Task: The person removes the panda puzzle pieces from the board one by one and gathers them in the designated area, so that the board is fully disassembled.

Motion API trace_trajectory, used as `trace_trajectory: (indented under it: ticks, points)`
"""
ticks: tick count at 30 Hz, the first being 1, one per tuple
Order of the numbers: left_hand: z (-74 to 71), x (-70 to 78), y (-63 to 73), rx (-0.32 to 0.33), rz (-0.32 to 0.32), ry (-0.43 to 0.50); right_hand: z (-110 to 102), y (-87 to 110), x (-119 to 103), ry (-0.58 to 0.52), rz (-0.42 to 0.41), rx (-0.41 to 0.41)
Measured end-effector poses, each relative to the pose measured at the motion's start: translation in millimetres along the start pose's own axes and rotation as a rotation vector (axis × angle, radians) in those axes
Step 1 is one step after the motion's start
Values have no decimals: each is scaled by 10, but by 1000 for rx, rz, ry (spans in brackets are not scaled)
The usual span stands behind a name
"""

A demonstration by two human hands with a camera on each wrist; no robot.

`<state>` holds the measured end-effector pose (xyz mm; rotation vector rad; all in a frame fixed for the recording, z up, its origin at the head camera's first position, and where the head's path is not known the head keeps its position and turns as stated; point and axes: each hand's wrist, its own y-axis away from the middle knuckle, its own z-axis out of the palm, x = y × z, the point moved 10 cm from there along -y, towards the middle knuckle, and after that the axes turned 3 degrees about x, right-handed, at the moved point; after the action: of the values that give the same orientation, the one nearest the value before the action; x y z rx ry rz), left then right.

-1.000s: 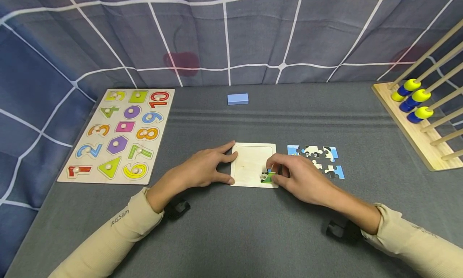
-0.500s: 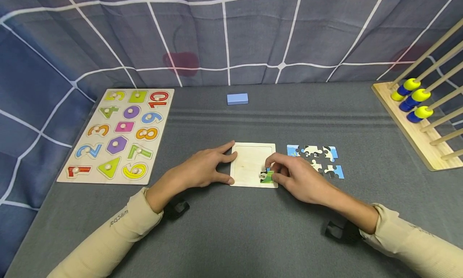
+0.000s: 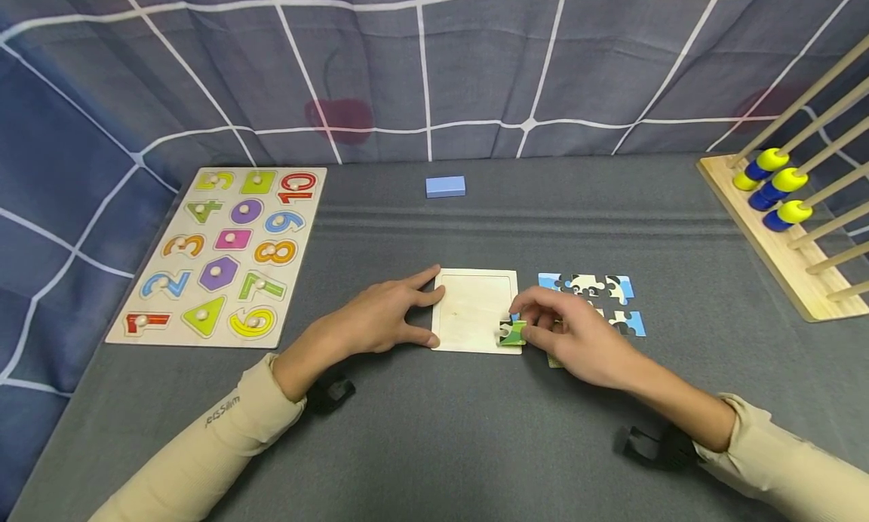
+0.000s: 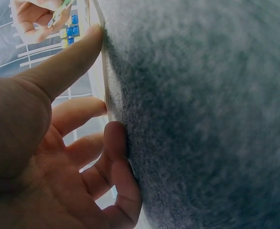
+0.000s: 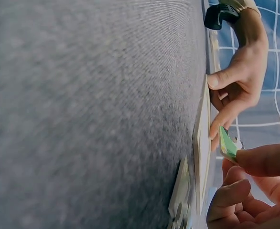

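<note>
My right hand [image 3: 577,330] pinches a jigsaw puzzle piece [image 3: 511,333], green with a black and white part, between thumb and fingers. In the right wrist view the puzzle piece [image 5: 227,143] is tilted and raised off the wooden puzzle tray [image 3: 471,307]. This square, pale tray has a low rim and a bare inside. Along its left edge, my left hand [image 3: 387,314] rests thumb and fingertips against the rim. Several panda puzzle pieces [image 3: 589,284] lie to the tray's right, partly hidden by my right hand. Another puzzle piece [image 3: 554,362] shows just below that hand.
A number-and-shape peg board [image 3: 224,258] lies at the left. At the back stands a small blue block [image 3: 445,186]. A wooden bead rack [image 3: 781,235] with blue and yellow beads is at the right. A grid-patterned curtain [image 3: 475,62] hangs behind the table.
My right hand has lifted the puzzle piece from the tray's lower right corner and moved slightly right. Another piece has come into view under that hand. My left hand has stayed in place.
</note>
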<state>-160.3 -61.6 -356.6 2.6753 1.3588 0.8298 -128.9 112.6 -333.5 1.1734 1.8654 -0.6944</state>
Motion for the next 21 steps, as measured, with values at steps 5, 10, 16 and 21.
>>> trace_trajectory:
  ticks: [5, 10, 16, 21]
  points:
    - [-1, 8, 3, -1, -4, 5, -106, 87, 51, -14, 18, 21]
    - [-3, 19, -2, 3, 1, 10, -219, 218, 75, -55, 32, 40]
    - [-1, 19, -7, 7, 4, 8, -393, 399, 118, -50, 46, 45]
    - [5, 22, -5, 5, 8, 8, -548, 522, 184, -21, 72, 47]
